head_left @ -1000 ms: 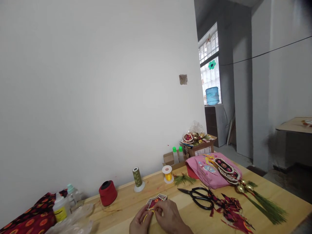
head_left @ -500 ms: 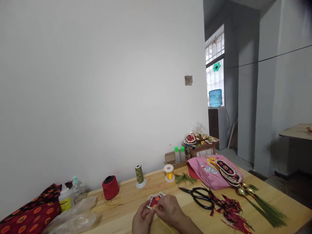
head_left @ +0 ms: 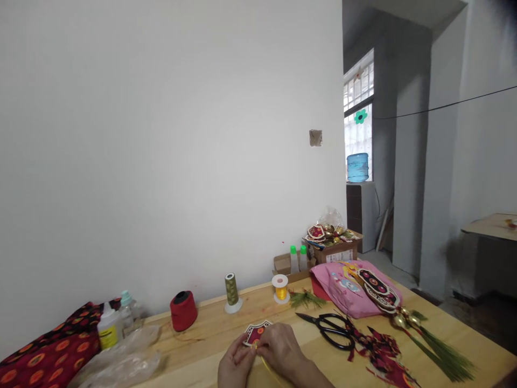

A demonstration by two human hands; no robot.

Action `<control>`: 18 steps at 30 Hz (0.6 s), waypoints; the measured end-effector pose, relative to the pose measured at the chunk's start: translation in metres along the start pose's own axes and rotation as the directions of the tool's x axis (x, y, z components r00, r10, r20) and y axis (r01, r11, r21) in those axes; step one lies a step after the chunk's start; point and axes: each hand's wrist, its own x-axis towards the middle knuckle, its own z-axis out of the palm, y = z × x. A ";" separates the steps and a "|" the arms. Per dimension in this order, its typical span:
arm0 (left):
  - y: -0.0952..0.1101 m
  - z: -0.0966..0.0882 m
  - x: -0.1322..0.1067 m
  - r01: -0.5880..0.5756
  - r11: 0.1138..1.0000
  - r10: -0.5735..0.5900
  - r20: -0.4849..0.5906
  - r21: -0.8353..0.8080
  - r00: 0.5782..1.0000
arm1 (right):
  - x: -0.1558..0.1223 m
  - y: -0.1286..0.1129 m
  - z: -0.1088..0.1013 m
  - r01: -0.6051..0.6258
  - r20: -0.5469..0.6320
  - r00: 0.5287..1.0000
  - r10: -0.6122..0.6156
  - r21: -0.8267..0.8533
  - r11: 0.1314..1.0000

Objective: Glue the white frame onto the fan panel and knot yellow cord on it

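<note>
My left hand (head_left: 235, 362) is closed, thumb and fingers pinching the near edge of a small ornament (head_left: 254, 335) with a red patterned cloth face and a pale cut-out border. Against the same edge, my right hand (head_left: 283, 349) is closed in a pinch on a yellow cord (head_left: 266, 366). The cord trails from the fingertips toward the table's front. Both hands' fingertips nearly meet, so the exact spot where cord and ornament join is hidden. To the right of my right hand lie black-handled scissors (head_left: 335, 330), apart from it.
A red thread cone (head_left: 183, 311), a green thread spool (head_left: 231, 290) and a yellow cord spool (head_left: 280, 289) stand along the wall. Cloth scraps (head_left: 379, 350), a pink cloth (head_left: 339, 285), a tasselled ornament (head_left: 378, 290) and a filled cardboard box (head_left: 335, 250) are at right. Bottles and patterned fabric (head_left: 48, 350) lie left.
The view has tilted up slightly. Both hands stay at the ornament's near edge, with only small finger shifts, and the yellow cord hangs a little differently below the right hand.
</note>
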 end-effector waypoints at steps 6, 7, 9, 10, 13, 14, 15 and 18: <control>-0.020 0.001 0.009 -0.011 1.000 0.011 -0.117 0.007 0.993 | 0.000 -0.015 -0.013 -0.065 0.049 0.996 0.073 -0.153 0.986; -0.023 0.000 0.011 -0.016 1.000 0.016 -0.132 0.004 0.991 | 0.001 -0.017 -0.013 -0.072 0.049 0.996 0.081 -0.155 0.985; -0.025 0.000 0.012 -0.028 1.000 0.029 -0.143 0.012 0.989 | 0.003 -0.017 -0.010 -0.111 0.041 0.992 0.116 -0.104 0.988; -0.024 -0.001 0.012 -0.040 0.999 0.043 -0.147 0.023 0.988 | 0.005 -0.015 -0.007 -0.144 0.036 0.989 0.146 -0.053 0.988; -0.015 -0.003 0.008 -0.047 0.997 0.054 -0.112 0.061 0.992 | 0.010 -0.006 0.006 -0.248 0.052 0.969 0.243 0.200 0.948; -0.011 -0.003 0.006 -0.036 0.997 0.041 -0.080 0.061 0.996 | 0.012 -0.002 0.011 -0.271 0.070 0.962 0.263 0.322 0.907; -0.007 -0.004 0.005 -0.018 0.998 0.021 -0.043 0.058 0.999 | 0.014 0.001 0.016 -0.287 0.093 0.957 0.275 0.446 0.848; 0.002 -0.002 0.000 0.018 0.999 -0.018 -0.011 0.035 1.000 | 0.017 0.008 0.027 -0.312 0.145 0.945 0.293 0.664 0.680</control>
